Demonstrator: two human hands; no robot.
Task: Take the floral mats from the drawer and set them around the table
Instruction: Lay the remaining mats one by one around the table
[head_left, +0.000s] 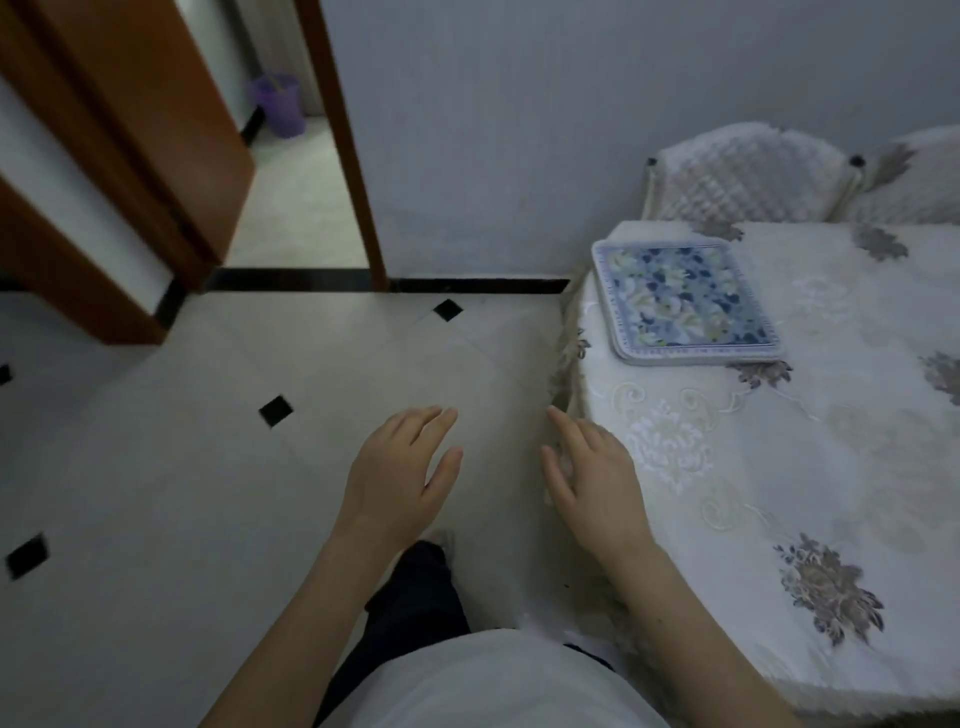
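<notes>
Both hands hang empty, fingers loosely spread, left hand (402, 470) over the floor and right hand (592, 475) at the table (779, 467) edge, probably freed because the floral mats (683, 301), seemingly stacked, lie near its far corner.

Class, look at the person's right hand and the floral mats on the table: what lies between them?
In the head view, only bare embroidered tablecloth lies between the right hand and the floral mats.

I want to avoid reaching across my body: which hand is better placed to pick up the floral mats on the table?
Probably the right hand: it hovers open at the table edge, on the same side as the floral mats. The left hand hangs over the floor, farther away.
</notes>
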